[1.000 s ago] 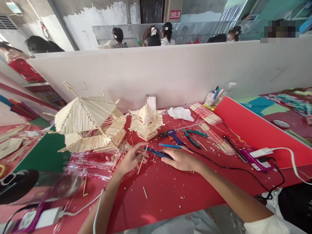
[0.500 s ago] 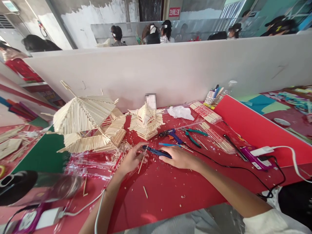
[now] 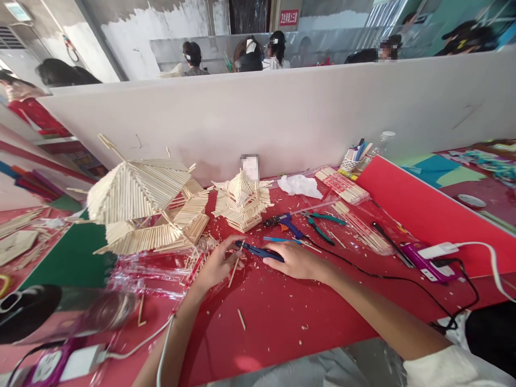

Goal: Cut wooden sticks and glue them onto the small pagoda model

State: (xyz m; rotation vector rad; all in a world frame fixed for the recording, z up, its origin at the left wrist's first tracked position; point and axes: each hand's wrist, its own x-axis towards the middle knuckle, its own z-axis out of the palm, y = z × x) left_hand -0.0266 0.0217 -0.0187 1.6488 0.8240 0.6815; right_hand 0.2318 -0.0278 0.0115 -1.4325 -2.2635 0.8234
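My left hand (image 3: pixel 221 262) pinches a thin wooden stick (image 3: pixel 234 271) that slants down toward me. In my right hand (image 3: pixel 296 259) are dark blue pliers (image 3: pixel 258 251), the fingers closed around their handles and the jaws at the stick's upper end. Just beyond my hands stands a small pagoda-like model (image 3: pixel 243 201) built of sticks. A larger stick model (image 3: pixel 139 193) with a sloping roof stands to the left. Behind my right hand lie a blue glue gun (image 3: pixel 287 223) and teal-handled pliers (image 3: pixel 322 226).
Bundled sticks (image 3: pixel 342 185) in plastic, a crumpled tissue (image 3: pixel 300 186) and a purple power strip (image 3: pixel 429 260) lie to the right. A clear bottle (image 3: pixel 76 312) lies at the left. A white partition (image 3: pixel 258 118) runs along the back, with people beyond it. Wood scraps litter the red table (image 3: pixel 274 322).
Both hands, the stick and the pliers keep nearly the same position. The view has shifted very slightly.
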